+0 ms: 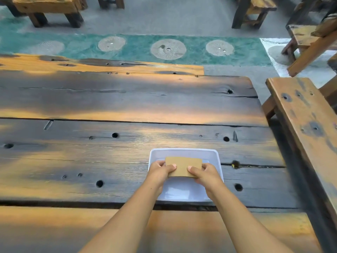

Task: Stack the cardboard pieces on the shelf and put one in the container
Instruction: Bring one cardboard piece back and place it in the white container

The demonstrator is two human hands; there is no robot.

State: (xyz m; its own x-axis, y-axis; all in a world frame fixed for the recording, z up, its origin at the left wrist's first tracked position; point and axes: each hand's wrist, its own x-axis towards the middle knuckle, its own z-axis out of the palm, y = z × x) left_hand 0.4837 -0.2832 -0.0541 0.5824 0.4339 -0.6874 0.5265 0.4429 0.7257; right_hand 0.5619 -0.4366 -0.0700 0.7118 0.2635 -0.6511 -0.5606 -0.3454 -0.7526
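A: The left hand [160, 169] and right hand [206, 173] both pinch one cardboard piece [183, 166], one at each end.

B: What's under them?

A: A big wooden table [127, 99], then the white container [184, 190] right below.

B: Touching it?

A: Hard to tell. Keep the piece flat, lower it slowly, then let go.

The thumbs of the left hand [159, 170] and the right hand [204, 174] cover the near corners of the flat brown cardboard piece [184, 165]; the other fingers curl behind it, out of sight. Beneath the fingers, the cardboard and both hands hide much of the floor of the shallow white rectangular plastic container [184, 151]. Both forearms are cut off by the bottom edge.
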